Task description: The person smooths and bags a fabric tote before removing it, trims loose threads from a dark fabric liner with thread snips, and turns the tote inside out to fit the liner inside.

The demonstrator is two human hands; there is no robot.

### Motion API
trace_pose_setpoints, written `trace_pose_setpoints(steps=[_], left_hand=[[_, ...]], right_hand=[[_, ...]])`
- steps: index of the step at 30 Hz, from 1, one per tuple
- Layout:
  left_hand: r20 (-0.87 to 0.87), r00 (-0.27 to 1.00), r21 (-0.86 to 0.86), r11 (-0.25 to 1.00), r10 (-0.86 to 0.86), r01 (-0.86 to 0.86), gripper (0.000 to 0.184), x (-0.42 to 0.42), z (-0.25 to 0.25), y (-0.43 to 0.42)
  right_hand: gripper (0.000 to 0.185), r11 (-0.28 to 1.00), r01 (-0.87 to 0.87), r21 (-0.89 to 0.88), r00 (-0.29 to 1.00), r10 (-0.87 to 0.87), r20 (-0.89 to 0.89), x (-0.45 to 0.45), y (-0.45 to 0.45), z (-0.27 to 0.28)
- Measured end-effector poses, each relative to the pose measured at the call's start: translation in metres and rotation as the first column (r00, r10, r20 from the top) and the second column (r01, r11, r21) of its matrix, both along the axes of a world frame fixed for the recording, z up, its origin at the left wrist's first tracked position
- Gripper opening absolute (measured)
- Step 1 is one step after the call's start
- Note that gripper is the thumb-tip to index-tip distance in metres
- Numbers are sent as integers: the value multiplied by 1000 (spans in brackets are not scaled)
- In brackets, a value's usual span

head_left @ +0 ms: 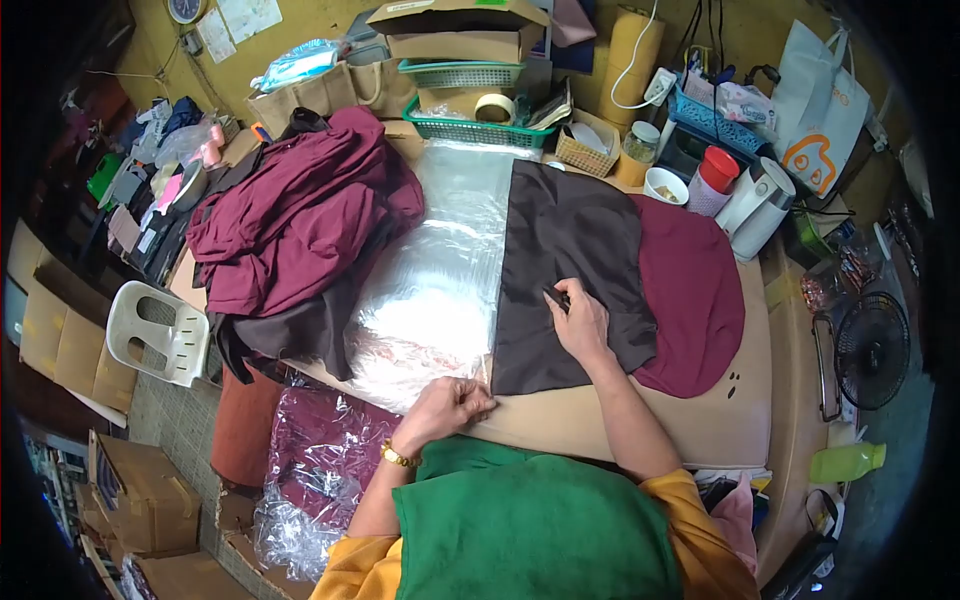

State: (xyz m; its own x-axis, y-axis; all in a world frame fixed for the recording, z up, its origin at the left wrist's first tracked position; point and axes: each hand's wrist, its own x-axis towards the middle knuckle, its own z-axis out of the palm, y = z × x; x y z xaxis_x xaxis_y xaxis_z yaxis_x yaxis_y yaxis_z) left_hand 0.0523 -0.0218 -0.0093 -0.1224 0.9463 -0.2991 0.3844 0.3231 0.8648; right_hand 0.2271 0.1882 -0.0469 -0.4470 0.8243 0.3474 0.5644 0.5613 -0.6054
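Note:
My left hand (452, 408) is closed, with thumb and fingers pinched at the near right corner of a stack of clear plastic bags (430, 260) lying flat on the table. My right hand (583, 325) is closed around a small dark object (557, 296) whose kind I cannot make out. It rests over a folded dark brown cloth (560, 220), which lies along the right edge of the plastic. A maroon cloth part (690, 290) shows from under the brown one on its right.
A heap of maroon and dark garments (300, 220) lies on the table's left. Behind stand a green basket (480, 132) with tape, a white bowl (665, 186), a jar (640, 150) and a kettle (760, 205). Below left are a plastic-wrapped maroon bundle (325, 450) and a white stool (160, 335).

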Motion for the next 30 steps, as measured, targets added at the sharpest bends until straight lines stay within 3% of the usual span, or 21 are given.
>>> trace_pose_setpoints(steps=[1, 3, 5, 7, 9, 10, 11, 13, 19, 22, 26, 28, 29, 30], left_hand=[[-113, 986, -62, 991, -125, 118, 27, -5, 9, 3], [-209, 977, -70, 997, -33, 19, 34, -17, 15, 11], [-312, 932, 215, 969, 185, -120, 34, -25, 7, 25], [-236, 887, 414, 867, 397, -278, 42, -19, 11, 55], [-127, 915, 501, 821, 383, -274, 46, -22, -24, 92], [-271, 874, 453, 855, 404, -255, 40, -8, -9, 102], [-271, 875, 454, 855, 401, -251, 40, -5, -10, 109], [-575, 798, 252, 967, 182, -39, 34, 0, -11, 123], [-274, 945, 255, 961, 177, -106, 37, -18, -20, 102], [184, 972, 314, 928, 147, -200, 39, -30, -34, 89], [249, 955, 322, 915, 163, -241, 37, -33, -43, 85], [599, 782, 211, 909, 171, -360, 34, -33, -47, 84], [600, 782, 212, 909, 169, -359, 34, -34, -49, 83], [837, 541, 188, 884, 84, -428, 32, -36, -52, 80]], right_hand=[[24, 1000, -9, 19, 1000, 9, 13, 0, -1, -1], [23, 1000, -10, 12, 1000, 10, -7, 1, -3, -1], [22, 999, -33, 11, 998, 33, -53, 1, -3, -3], [21, 999, -33, 16, 998, 34, -57, 1, -5, 1], [21, 999, -35, 20, 997, 36, -62, 1, -7, 2], [21, 999, -32, 4, 998, 32, -59, 1, -8, 2], [22, 1000, -27, -11, 998, 27, -55, 3, -8, 2], [21, 999, -35, -27, 997, 32, -77, 6, -9, -2], [22, 992, -79, -95, 983, 62, -171, 14, -14, 0], [24, 996, -64, -56, 990, 57, -130, 12, -12, -2], [26, 995, -57, -77, 995, 50, -84, 10, -13, 0], [27, 997, -46, -67, 998, 42, -55, 10, -13, 3], [28, 997, -39, -69, 998, 36, -50, 10, -14, 4], [28, 997, -31, -70, 999, 28, -45, 10, -15, 5]])
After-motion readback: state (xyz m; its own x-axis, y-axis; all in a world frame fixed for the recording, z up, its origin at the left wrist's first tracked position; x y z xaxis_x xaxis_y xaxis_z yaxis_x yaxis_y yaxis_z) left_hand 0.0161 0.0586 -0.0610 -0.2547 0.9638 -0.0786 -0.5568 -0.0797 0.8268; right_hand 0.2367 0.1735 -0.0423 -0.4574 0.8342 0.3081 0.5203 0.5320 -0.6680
